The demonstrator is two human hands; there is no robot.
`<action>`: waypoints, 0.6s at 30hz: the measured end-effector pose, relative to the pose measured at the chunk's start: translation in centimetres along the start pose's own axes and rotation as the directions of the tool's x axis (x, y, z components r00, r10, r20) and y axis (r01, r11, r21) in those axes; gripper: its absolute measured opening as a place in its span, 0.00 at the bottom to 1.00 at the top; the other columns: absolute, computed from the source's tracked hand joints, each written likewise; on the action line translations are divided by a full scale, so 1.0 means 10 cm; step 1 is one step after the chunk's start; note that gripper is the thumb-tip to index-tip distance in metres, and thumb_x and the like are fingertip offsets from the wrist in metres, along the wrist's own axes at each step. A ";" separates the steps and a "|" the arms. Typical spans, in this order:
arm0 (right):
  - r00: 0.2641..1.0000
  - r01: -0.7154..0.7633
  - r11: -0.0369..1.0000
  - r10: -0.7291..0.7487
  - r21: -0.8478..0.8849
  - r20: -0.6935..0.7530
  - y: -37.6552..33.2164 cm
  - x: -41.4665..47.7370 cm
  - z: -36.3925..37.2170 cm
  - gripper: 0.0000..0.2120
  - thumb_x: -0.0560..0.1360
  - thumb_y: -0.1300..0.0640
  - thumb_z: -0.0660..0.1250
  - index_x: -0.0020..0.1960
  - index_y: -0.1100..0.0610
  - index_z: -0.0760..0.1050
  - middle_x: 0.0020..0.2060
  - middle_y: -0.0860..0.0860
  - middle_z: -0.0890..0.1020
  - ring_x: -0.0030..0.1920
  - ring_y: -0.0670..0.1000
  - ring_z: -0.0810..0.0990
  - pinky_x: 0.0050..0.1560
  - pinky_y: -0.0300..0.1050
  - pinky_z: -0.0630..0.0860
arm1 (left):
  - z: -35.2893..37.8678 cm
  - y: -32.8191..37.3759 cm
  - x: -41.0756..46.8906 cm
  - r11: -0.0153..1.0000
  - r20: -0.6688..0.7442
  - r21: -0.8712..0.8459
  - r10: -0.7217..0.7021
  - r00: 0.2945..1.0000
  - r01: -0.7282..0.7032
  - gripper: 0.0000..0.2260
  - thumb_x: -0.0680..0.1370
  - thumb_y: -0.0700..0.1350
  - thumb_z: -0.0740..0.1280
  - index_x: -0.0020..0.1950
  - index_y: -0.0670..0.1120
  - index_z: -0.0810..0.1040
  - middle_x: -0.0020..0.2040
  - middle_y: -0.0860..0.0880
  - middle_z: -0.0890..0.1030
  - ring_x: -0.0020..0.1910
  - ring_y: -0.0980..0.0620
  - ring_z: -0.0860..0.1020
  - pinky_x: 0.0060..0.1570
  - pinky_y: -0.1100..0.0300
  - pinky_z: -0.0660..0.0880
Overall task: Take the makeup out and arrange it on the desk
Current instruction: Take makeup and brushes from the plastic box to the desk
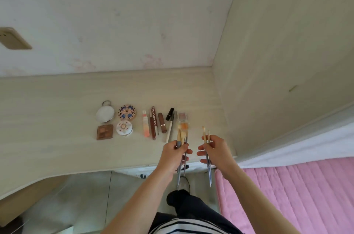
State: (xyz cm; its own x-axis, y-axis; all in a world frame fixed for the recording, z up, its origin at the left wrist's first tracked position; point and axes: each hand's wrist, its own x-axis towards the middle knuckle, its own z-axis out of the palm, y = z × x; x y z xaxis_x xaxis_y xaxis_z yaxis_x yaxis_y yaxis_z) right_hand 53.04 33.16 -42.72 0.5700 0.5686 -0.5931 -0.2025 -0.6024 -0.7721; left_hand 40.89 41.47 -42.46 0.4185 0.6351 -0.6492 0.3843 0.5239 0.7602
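Over desk (pixel 57 118): left hand (pixel 173 154) grip holds brush bundle (pixel 182 135); right hand (pixel 215 150) grip pinches two brushes (pixel 204 132)

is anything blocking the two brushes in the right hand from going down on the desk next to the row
Nothing visible does. The desk beyond the right hand and its two brushes is bare, right of the small pink case ending the row. The left hand holds its own brush bundle off to the side.
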 end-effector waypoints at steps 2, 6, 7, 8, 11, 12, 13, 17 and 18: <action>1.000 -0.022 1.000 0.022 -0.001 -0.006 -0.09 0.22 -0.07 0.10 0.78 0.65 0.58 0.55 0.57 0.74 0.44 0.58 0.82 0.43 0.56 0.84 0.42 0.51 0.82 | 0.12 0.11 0.22 0.999 0.007 0.033 -0.008 1.000 0.008 0.05 0.80 0.39 0.63 0.51 0.39 0.77 0.37 0.47 0.82 0.29 0.51 0.76 0.34 0.58 0.74; 0.998 -0.042 0.999 0.041 -0.025 -0.052 -0.20 0.59 -0.22 0.09 0.77 0.65 0.61 0.54 0.56 0.75 0.42 0.57 0.83 0.41 0.54 0.84 0.40 0.50 0.83 | 0.34 0.28 0.61 0.998 0.031 0.044 -0.052 0.998 0.050 0.06 0.80 0.38 0.63 0.53 0.37 0.76 0.36 0.46 0.82 0.25 0.52 0.77 0.31 0.59 0.74; 0.997 -0.047 0.999 0.045 -0.026 -0.060 -0.21 0.68 -0.25 0.10 0.76 0.66 0.61 0.54 0.56 0.75 0.42 0.58 0.82 0.41 0.54 0.84 0.39 0.49 0.83 | 0.39 0.31 0.69 0.997 0.036 0.044 -0.065 0.997 0.063 0.06 0.80 0.38 0.63 0.53 0.37 0.76 0.36 0.45 0.82 0.26 0.52 0.77 0.32 0.58 0.75; 0.996 -0.050 0.998 0.048 -0.024 -0.070 -0.22 0.76 -0.28 0.10 0.76 0.66 0.62 0.54 0.57 0.75 0.43 0.58 0.82 0.41 0.55 0.84 0.38 0.49 0.82 | 0.44 0.33 0.77 0.996 0.035 0.046 -0.079 0.996 0.077 0.05 0.80 0.38 0.63 0.53 0.37 0.76 0.37 0.45 0.82 0.27 0.51 0.77 0.33 0.57 0.75; 0.992 -0.064 0.998 0.062 -0.013 -0.113 -0.22 1.00 -0.33 0.10 0.75 0.66 0.63 0.55 0.59 0.76 0.46 0.59 0.81 0.40 0.55 0.84 0.38 0.51 0.83 | 0.56 0.38 1.01 0.991 0.012 0.068 -0.119 0.993 0.118 0.03 0.79 0.38 0.63 0.49 0.40 0.76 0.37 0.45 0.82 0.28 0.50 0.78 0.35 0.57 0.77; 0.989 -0.072 0.997 0.070 -0.012 -0.129 -0.23 1.06 -0.33 0.09 0.75 0.66 0.63 0.55 0.59 0.76 0.47 0.59 0.81 0.40 0.55 0.83 0.38 0.51 0.83 | 0.59 0.40 1.08 0.989 0.006 0.073 -0.132 0.991 0.131 0.03 0.79 0.37 0.64 0.49 0.40 0.76 0.37 0.45 0.82 0.29 0.50 0.78 0.35 0.56 0.77; 0.987 -0.080 0.997 0.077 -0.013 -0.143 -0.23 1.13 -0.33 0.09 0.76 0.65 0.64 0.55 0.58 0.75 0.47 0.58 0.80 0.40 0.55 0.83 0.37 0.50 0.83 | 0.62 0.41 1.15 0.987 0.001 0.078 -0.143 0.990 0.143 0.02 0.79 0.37 0.64 0.49 0.40 0.76 0.37 0.45 0.81 0.29 0.49 0.78 0.37 0.55 0.78; 0.978 -0.094 0.994 0.081 -0.059 -0.193 -0.24 1.34 -0.31 0.08 0.77 0.64 0.64 0.56 0.58 0.75 0.47 0.57 0.81 0.39 0.53 0.83 0.35 0.46 0.82 | 0.71 0.44 1.35 0.981 -0.044 0.133 -0.138 0.989 0.143 0.02 0.78 0.38 0.66 0.48 0.39 0.77 0.39 0.42 0.82 0.34 0.46 0.80 0.43 0.48 0.82; 0.976 -0.092 0.993 0.074 -0.078 -0.204 -0.24 1.39 -0.30 0.08 0.76 0.64 0.65 0.55 0.58 0.75 0.46 0.57 0.81 0.38 0.53 0.83 0.35 0.46 0.82 | 0.73 0.45 1.38 0.979 -0.051 0.152 -0.129 0.990 0.135 0.03 0.77 0.38 0.67 0.48 0.39 0.78 0.39 0.42 0.83 0.35 0.46 0.81 0.43 0.48 0.82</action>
State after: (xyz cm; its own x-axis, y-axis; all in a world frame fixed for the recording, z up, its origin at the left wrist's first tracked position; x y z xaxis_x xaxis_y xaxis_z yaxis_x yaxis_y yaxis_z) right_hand 63.80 40.83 -48.47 0.7034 0.3962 -0.5901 -0.1915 -0.6939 -0.6942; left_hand 54.42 48.39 -48.20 0.3231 0.5900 -0.7399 0.5581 0.5126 0.6525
